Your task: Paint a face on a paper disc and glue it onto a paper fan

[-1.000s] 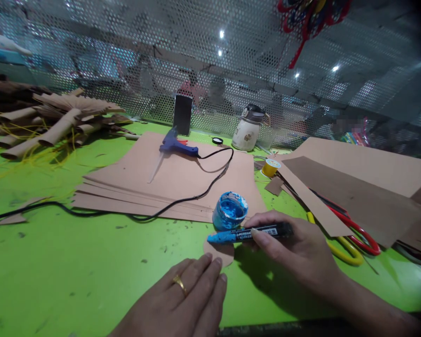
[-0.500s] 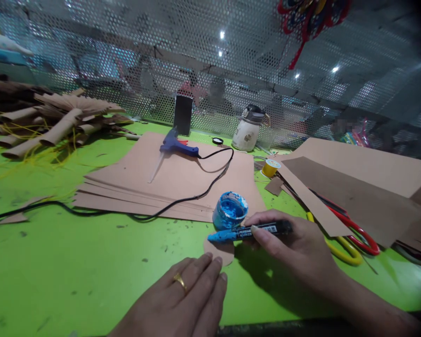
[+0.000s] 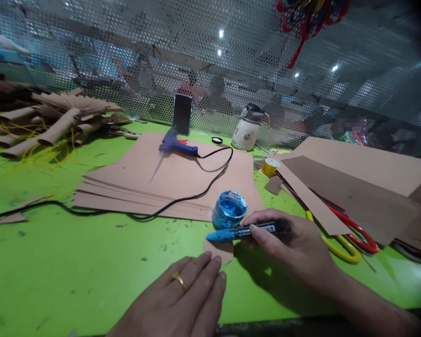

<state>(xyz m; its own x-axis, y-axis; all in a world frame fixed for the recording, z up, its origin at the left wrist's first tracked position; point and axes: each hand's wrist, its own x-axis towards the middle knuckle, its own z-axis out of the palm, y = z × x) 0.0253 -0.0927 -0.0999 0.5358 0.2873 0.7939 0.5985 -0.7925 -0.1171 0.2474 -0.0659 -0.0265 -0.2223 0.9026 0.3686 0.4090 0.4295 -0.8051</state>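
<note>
Between finger and thumb, my right hand (image 3: 291,243) grips a black permanent marker (image 3: 263,229) whose left end is coated in blue paint. That blue end lies over the upper edge of a small rounded piece of brown card (image 3: 221,252) on the table. My left hand (image 3: 185,290), with a gold ring, lies flat, its fingertips pressing on the card's lower edge. Just behind the marker stands an open jar of blue paint (image 3: 229,209), smeared with blue and white around its rim.
A blue glue gun (image 3: 177,146) with a black cord rests on stacked brown paper (image 3: 133,178). Scissors with red and yellow handles (image 3: 351,229) lie at right among paper sheets. Farther back are a phone (image 3: 182,114), a white bottle (image 3: 246,131) and a yellow spool (image 3: 269,166). Paper tubes (image 3: 61,126) are piled left.
Almost nothing differs. The view has shifted very slightly; both hands keep their places, with the marker still over the small card.
</note>
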